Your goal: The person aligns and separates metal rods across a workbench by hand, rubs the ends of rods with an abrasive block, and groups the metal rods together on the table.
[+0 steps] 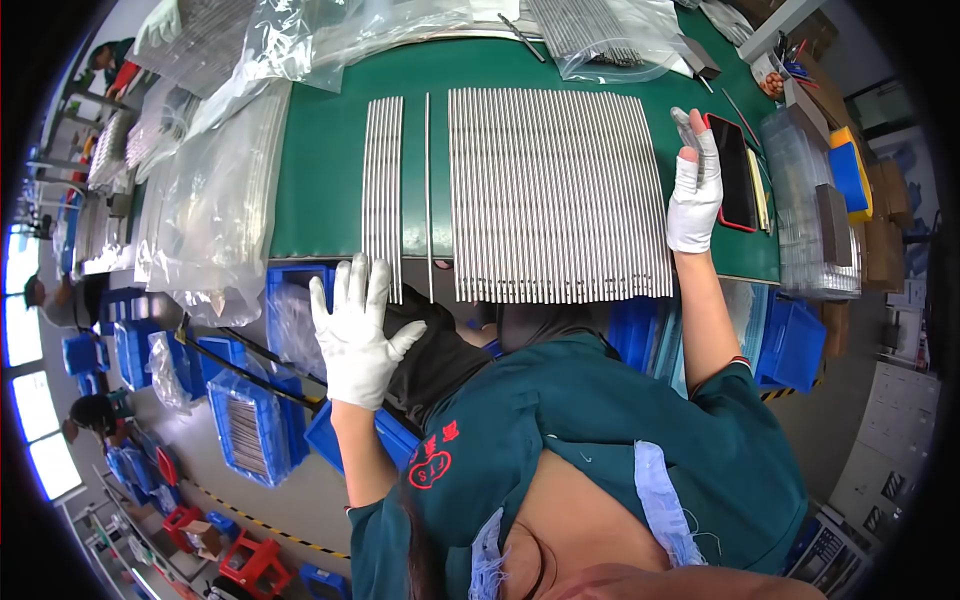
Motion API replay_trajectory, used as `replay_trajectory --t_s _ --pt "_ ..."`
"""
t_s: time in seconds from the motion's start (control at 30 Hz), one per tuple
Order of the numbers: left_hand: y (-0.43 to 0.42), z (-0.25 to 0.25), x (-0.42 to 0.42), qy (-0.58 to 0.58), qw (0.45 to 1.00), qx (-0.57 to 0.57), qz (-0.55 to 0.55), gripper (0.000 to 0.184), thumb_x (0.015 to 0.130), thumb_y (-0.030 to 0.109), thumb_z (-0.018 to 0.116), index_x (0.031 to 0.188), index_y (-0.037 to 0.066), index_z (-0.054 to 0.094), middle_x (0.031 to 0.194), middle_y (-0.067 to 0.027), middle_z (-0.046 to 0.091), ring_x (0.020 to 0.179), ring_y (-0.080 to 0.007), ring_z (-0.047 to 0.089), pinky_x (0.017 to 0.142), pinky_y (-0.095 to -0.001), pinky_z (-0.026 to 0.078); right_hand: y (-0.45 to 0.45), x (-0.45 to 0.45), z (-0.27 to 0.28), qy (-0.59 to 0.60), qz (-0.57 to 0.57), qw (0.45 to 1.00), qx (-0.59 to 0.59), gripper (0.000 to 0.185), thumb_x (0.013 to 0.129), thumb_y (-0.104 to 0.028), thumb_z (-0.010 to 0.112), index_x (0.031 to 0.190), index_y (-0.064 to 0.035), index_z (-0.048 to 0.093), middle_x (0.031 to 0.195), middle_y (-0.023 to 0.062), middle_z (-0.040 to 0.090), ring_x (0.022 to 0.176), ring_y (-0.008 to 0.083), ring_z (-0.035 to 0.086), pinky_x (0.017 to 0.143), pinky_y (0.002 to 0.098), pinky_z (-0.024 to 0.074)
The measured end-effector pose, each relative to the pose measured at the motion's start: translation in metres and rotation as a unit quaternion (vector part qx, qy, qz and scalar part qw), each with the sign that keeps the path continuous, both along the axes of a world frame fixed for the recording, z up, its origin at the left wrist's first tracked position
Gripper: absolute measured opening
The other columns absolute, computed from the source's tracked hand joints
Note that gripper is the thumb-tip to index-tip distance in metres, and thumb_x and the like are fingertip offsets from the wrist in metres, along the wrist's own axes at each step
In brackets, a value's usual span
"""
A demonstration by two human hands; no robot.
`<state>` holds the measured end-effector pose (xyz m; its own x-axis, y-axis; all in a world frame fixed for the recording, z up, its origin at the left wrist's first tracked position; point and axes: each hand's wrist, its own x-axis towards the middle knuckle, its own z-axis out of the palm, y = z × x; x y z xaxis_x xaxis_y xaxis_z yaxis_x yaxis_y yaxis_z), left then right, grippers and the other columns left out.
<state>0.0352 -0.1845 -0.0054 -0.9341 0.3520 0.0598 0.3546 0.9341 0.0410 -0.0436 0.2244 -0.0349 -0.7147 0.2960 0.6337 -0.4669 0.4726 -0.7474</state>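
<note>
The left hand point(360, 335), fingers spread, is at the small row point(383, 180); the right hand point(695, 205), fingers extended, is beside the big row point(555, 190). Light touch should keep both straight.

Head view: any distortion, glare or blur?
Head view: strong fisheye bending towards the rounded black border; windows at the left blown out white; glare on the clear plastic bags. Head view, nearer the middle: left hand, right hand and metal rods look reasonably sharp.
</note>
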Motion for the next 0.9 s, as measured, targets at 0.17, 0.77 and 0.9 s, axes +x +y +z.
replay_trajectory --t_s 0.17,0.77,0.9 --pt "0.05 0.017 -0.017 -0.008 0.994 0.037 -0.098 0.09 0.076 0.065 0.063 0.142 0.006 0.047 0.143 -0.021 0.048 0.135 -0.0397 0.041 0.116 -0.0599 0.02 0.0 0.0 -0.001 -0.008 -0.004 1.0 -0.005 0.042 0.102 -0.005 0.049 0.144 -0.0023 0.047 0.135 0.012 0.06 0.127 0.0217 0.056 0.107 0.0305 0.0407" --pt "0.099 0.023 -0.026 -0.049 0.978 0.041 -0.199 0.086 0.077 0.062 0.062 0.145 0.011 0.046 0.144 -0.0203 0.047 0.133 -0.0401 0.041 0.114 -0.0593 0.022 -0.004 0.006 0.006 -0.021 -0.027 0.999 0.023 0.045 0.105 -0.024 0.05 0.144 -0.0027 0.047 0.135 0.0122 0.06 0.128 0.0217 0.054 0.111 0.0337 0.0358" --pt "0.124 0.008 -0.027 -0.069 0.96 0.084 -0.258 0.08 0.078 0.058 0.066 0.145 0.017 0.047 0.148 -0.0184 0.045 0.138 -0.0385 0.038 0.117 -0.0575 0.02 -0.005 0.008 0.007 -0.001 -0.029 0.999 -0.02 0.045 0.105 -0.024 0.05 0.145 -0.0029 0.046 0.136 0.0128 0.06 0.129 0.0227 0.054 0.112 0.0346 0.0356"
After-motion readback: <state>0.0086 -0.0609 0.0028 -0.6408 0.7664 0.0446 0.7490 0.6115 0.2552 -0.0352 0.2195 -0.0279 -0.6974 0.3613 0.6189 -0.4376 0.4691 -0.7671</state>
